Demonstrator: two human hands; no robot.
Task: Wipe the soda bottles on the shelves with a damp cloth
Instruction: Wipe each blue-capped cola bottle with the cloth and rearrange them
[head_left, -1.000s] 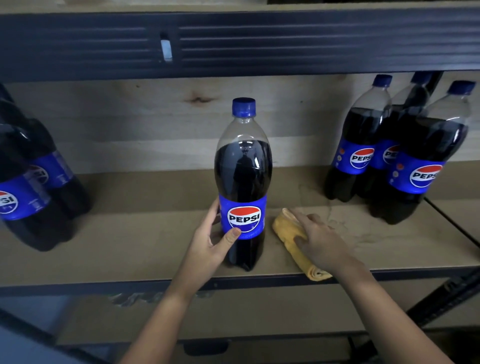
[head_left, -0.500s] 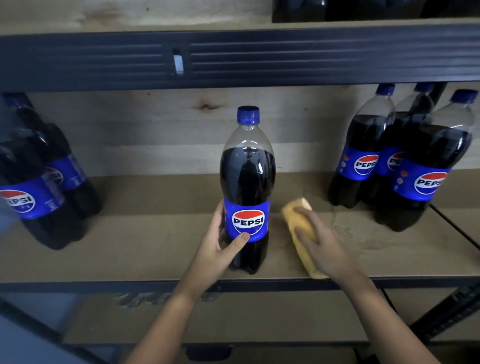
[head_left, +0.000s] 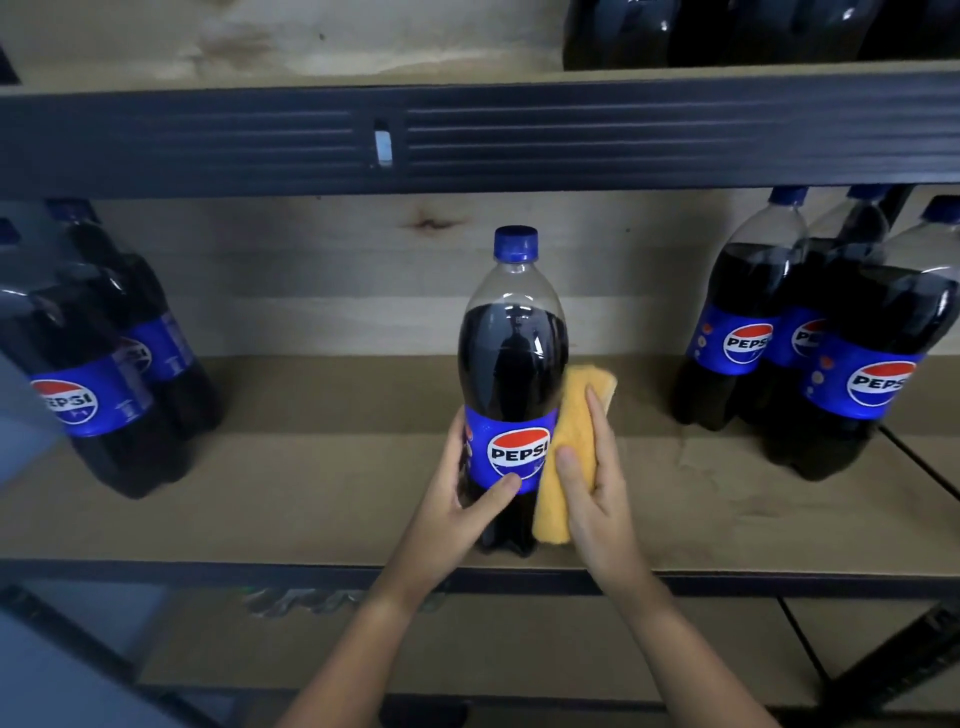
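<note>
A tall Pepsi bottle (head_left: 511, 364) with a blue cap stands upright near the front edge of the middle shelf (head_left: 311, 493). My left hand (head_left: 465, 499) grips its lower left side, thumb across the blue label. My right hand (head_left: 592, 483) holds a folded yellow cloth (head_left: 563, 452) and presses it flat against the bottle's right side, from the label down to the base.
Two Pepsi bottles (head_left: 98, 384) stand at the left of the shelf, three more (head_left: 810, 338) at the right. A dark metal beam (head_left: 467, 140) of the upper shelf runs overhead, with dark bottles (head_left: 727, 31) above it. A lower shelf lies below.
My right hand lifted the yellow cloth off the shelf board and brought it left against the bottle's side. My left hand kept its grip on the bottle.
</note>
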